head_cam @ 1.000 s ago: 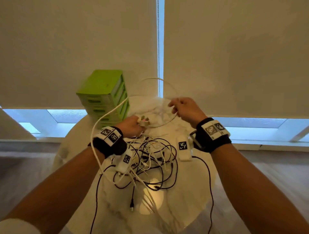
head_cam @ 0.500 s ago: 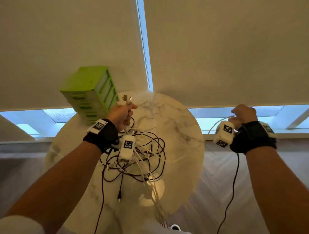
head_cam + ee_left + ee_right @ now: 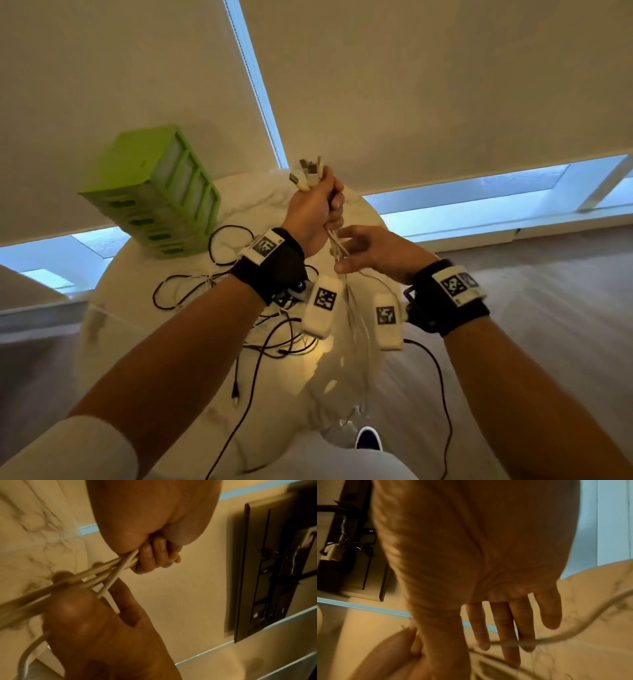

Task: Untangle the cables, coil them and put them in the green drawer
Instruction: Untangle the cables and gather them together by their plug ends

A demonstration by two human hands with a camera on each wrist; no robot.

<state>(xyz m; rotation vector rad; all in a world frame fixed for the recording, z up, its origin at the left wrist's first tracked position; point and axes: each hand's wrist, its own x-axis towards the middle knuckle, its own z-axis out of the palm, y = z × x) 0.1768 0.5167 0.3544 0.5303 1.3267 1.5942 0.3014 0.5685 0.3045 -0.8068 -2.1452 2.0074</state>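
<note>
My left hand (image 3: 322, 205) is raised above the round marble table (image 3: 113, 308) and grips a bundle of white cables (image 3: 337, 245). Their plugs (image 3: 308, 173) stick up out of the fist. The left wrist view shows the same fist (image 3: 154, 555) closed round the white cables (image 3: 109, 572). Just below it, my right hand (image 3: 342, 250) touches the hanging white strands, which run between thumb and straight fingers (image 3: 501, 628). A tangle of black cables (image 3: 239, 308) lies on the table. The green drawer unit (image 3: 154, 195) stands at the table's far left with all its drawers pushed in.
White strands trail down past the table's near edge towards the floor. One black cable (image 3: 442, 394) hangs off the table's right side. Window blinds rise behind the table. A dark panel (image 3: 265, 568) hangs on the wall. My shoe (image 3: 368, 438) shows below.
My right hand has come back from far out on the right to just under the left hand. The left hand has lifted the white bundle higher, away from the black tangle.
</note>
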